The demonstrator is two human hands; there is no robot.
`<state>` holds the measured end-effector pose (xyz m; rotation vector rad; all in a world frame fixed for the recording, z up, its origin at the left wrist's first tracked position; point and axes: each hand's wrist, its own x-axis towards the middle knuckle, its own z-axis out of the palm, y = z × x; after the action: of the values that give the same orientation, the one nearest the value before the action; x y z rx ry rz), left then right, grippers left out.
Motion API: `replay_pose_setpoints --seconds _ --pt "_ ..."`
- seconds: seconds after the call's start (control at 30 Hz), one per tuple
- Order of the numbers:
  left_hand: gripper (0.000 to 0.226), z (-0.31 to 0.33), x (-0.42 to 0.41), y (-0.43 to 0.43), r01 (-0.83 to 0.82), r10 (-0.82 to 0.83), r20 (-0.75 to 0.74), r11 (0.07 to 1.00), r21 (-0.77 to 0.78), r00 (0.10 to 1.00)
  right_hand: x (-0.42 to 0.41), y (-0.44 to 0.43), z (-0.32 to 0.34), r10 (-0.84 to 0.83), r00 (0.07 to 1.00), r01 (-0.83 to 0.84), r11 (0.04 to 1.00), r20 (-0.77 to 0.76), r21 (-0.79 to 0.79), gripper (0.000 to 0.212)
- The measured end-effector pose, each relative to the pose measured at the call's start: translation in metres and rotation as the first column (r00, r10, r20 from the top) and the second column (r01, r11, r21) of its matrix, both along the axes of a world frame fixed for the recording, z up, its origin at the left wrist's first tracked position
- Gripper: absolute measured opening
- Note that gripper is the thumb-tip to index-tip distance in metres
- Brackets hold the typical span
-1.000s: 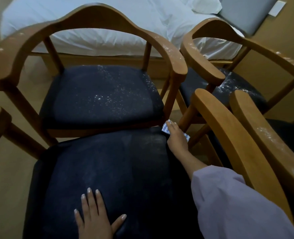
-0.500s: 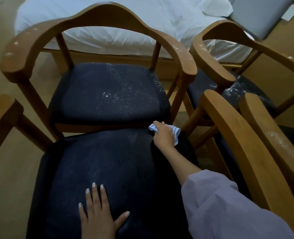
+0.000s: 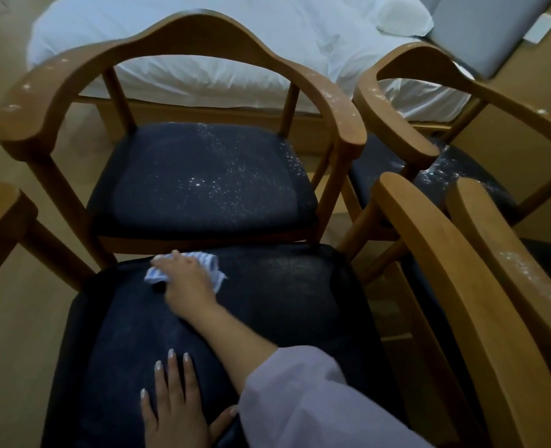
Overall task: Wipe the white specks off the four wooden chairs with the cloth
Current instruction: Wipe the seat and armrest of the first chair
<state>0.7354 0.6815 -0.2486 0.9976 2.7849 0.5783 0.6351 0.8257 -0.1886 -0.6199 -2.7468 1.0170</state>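
Wiping at the seat's (image 3: pixel 300 286) far edge, right grip (image 3: pixel 187 279) was curled round the cloth (image 3: pixel 211 260). Looked soft and floppy, so best held wadded. Left grip (image 3: pixel 174 409) lay flat.

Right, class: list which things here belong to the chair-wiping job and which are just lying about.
Job in hand:
cloth
right hand, holding it
left hand, flat on the near chair
far chair
far right chair
near right chair
white specks

Lying about:
bed
pillow
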Motion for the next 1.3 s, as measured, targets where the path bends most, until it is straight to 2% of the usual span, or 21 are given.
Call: replay_pose_setpoints --seconds 0.07,0.2,0.37,0.57,0.7,0.8,0.87,1.0,1.3 --pt "0.098 0.001 0.0 0.0 -0.009 0.009 0.02 1.0 -0.017 1.0 -0.007 -0.008 -0.004 0.086 0.996 -0.086 0.995 0.002 0.044 0.056" --pt "0.105 0.001 -0.001 -0.005 0.003 -0.003 0.012 0.999 -0.043 1.0 0.008 0.024 -0.016 0.182 0.983 -0.182 0.95 0.024 0.254 0.064" --pt "0.106 0.005 0.001 -0.006 -0.005 0.007 0.019 0.995 -0.096 1.0 0.047 0.08 -0.016 0.055 0.998 -0.059 0.968 0.023 0.244 0.067" --pt "0.102 0.005 0.007 -0.01 0.0 -0.003 -0.028 0.994 -0.112 1.0 0.129 0.153 0.0 -0.198 0.976 0.157 0.925 0.086 0.345 0.065" --pt "0.104 0.009 0.007 -0.009 -0.004 0.004 -0.001 0.988 -0.152 1.0 0.179 0.179 -0.002 -0.464 0.882 0.434 0.868 0.083 0.24 0.063" --pt "0.103 0.012 0.007 -0.009 0.004 0.0 0.024 0.985 -0.175 1.0 0.187 0.174 -0.006 -0.549 0.835 0.545 0.833 0.022 0.093 0.063" --pt "0.104 0.013 0.008 -0.01 0.008 -0.001 0.036 0.981 -0.192 0.999 0.179 0.162 -0.007 -0.598 0.801 0.598 0.8 -0.021 0.047 0.062" --pt "0.103 0.016 0.008 -0.01 0.007 -0.002 0.026 0.978 -0.207 1.0 0.162 0.137 -0.013 -0.565 0.822 0.569 0.821 -0.067 0.054 0.064" --pt "0.105 0.016 0.006 -0.01 0.033 -0.024 0.046 0.974 -0.223 0.999 0.129 0.055 -0.021 -0.347 0.934 0.348 0.937 -0.091 -0.001 0.064"
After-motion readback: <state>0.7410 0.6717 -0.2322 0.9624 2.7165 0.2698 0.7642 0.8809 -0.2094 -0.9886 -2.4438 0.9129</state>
